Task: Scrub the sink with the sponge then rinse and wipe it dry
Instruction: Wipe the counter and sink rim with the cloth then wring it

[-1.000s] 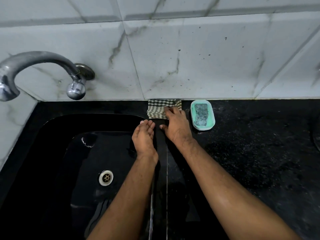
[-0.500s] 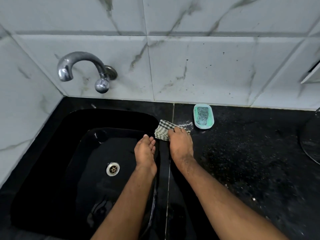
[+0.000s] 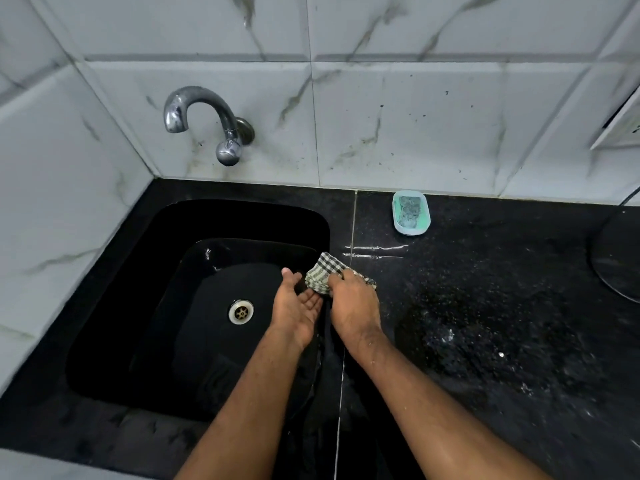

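The right hand (image 3: 355,304) holds a checked cloth (image 3: 323,273) at the right rim of the black sink (image 3: 114,306), where the basin meets the bench (image 3: 485,289). Its grip is closed on the cloth: the fingers curl over the bunched fabric, knuckles up, with the forearm running in from the lower right. The left hand (image 3: 298,308) hangs over the basin just beside the cloth, palm turned up and toward it, fingers straight and relaxed, holding nothing. Whether its fingertips touch the cloth cannot be told.

The sponge (image 3: 410,211) lies in a pale green dish (image 3: 398,226) on the bench near the wall tiles, well apart from both hands. The tap (image 3: 201,116) shows no running water. On this evidence the wiping step appears to be starting.

Likely faults from here:
- The cloth is bunched, not spread. A wadded cloth would cover little surface and could leave streaks on the basin wall.
- A wet streak (image 3: 375,252) lies on the bench just behind the cloth. Dragging the cloth through it could load the fabric with water before the basin is dried.
- The basin surface is dark and glossy, so remaining moisture near the drain (image 3: 241,311) would be hard to see and could be missed.
- A loose one-handed hold could let the cloth slip into the basin.
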Demonstrator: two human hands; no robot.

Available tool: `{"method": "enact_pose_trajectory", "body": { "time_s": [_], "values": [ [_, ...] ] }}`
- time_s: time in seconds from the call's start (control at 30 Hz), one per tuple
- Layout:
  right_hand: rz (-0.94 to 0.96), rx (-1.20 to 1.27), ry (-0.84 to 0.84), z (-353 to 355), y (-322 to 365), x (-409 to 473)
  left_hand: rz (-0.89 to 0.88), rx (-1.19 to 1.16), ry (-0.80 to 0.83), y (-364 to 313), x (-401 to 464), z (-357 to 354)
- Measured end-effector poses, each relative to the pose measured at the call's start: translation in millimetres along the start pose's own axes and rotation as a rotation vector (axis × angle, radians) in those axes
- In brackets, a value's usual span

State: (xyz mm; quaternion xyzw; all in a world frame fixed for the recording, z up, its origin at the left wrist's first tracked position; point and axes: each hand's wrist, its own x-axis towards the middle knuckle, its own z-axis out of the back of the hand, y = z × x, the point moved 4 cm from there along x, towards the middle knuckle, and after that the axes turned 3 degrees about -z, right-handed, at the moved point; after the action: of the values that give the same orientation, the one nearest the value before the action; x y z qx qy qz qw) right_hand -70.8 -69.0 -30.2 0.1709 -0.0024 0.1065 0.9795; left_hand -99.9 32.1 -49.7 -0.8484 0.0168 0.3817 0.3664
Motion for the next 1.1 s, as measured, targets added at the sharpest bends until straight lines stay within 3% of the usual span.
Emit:
{"method": "enact_pose_trajectory", "body": {
  "time_s": [0.3,0.63,0.83,0.97,1.1],
  "values": [
    [0.012,0.192,-0.003,-2,7,-19,-0.013,-0.090,-0.037,0,-9,23],
    [-0.414,1.070,0.083,20,34,-9,-0.063,0.051,-0.017,-11,-19,34],
    [-0.605,1.518,0.176,11,35,-3,-0.198,0.030,-0.229,-36,-19,48],
    [-0.664,1.500,0.151,-8,19,0,-0.334,0.135,-0.208,-59,-25,44],
    [-0.648,1.229,0.207,-22,12,-3,-0.437,0.213,-0.125,-69,-34,23]
  ]
}}
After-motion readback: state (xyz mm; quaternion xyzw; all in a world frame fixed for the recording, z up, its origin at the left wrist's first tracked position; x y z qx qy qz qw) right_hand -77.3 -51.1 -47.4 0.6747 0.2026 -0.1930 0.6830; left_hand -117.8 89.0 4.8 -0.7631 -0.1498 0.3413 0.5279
